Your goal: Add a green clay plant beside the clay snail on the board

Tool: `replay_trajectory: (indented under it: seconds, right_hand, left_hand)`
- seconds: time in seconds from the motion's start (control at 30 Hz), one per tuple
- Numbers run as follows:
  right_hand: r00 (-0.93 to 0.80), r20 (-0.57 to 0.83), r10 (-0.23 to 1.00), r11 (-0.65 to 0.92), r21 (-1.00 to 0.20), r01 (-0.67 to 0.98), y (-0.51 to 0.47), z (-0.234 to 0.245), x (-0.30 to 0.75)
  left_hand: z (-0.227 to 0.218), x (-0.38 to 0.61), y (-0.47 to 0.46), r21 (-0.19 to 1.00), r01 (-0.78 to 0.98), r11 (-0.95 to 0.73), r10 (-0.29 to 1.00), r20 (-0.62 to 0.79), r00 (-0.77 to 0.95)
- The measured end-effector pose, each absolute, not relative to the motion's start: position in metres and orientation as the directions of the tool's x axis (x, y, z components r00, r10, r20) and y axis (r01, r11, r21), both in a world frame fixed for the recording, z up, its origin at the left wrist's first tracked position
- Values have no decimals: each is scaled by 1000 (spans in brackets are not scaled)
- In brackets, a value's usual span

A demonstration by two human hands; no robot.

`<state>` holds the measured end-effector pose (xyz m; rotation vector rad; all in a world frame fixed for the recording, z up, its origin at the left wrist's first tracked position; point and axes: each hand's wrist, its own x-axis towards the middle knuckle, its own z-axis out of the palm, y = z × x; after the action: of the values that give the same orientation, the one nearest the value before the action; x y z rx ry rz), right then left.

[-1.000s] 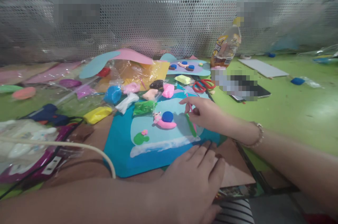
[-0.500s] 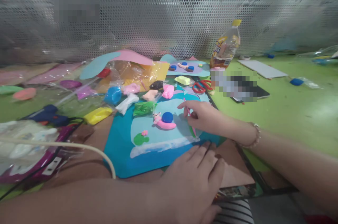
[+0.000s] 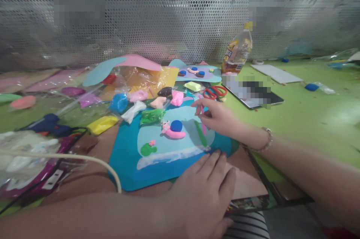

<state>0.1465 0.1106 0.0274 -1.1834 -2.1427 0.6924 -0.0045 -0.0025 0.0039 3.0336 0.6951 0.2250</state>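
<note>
Right hand [image 3: 218,117] shifted slightly far and right since moment ago, baring more of green strip [image 3: 200,134]. Blue card [image 3: 122,152] bears green pad [image 3: 146,150] near left, pink snail [image 3: 176,134] mid-card, strip at right. Left hand [image 3: 204,186] flat, fingers outstretched, over card's near right edge. Right hand pinches pink stick [image 3: 202,111] just beside strip.

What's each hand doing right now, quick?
Left hand: open, palm down, fingers on the blue sheet.
Right hand: closed, pinching a pink stick.
</note>
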Motion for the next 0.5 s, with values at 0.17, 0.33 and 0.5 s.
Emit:
replay_trajectory:
  seconds: [0.17, 0.33, 0.5]
  right_hand:
    - [-419, 192, 887, 374, -832, 410, 107, 31, 145]
    - [-370, 291, 882, 418, -846, 332, 107, 37, 145]
    - [-368, 279, 887, 423, -811, 403, 110, 38, 147]
  left_hand:
    - [2, -5, -4, 54, 466, -883, 469, 120, 875]
    - [1, -7, -4, 58, 498, -865, 501, 132, 855]
    - [1, -7, -4, 34, 497, -867, 497, 132, 858]
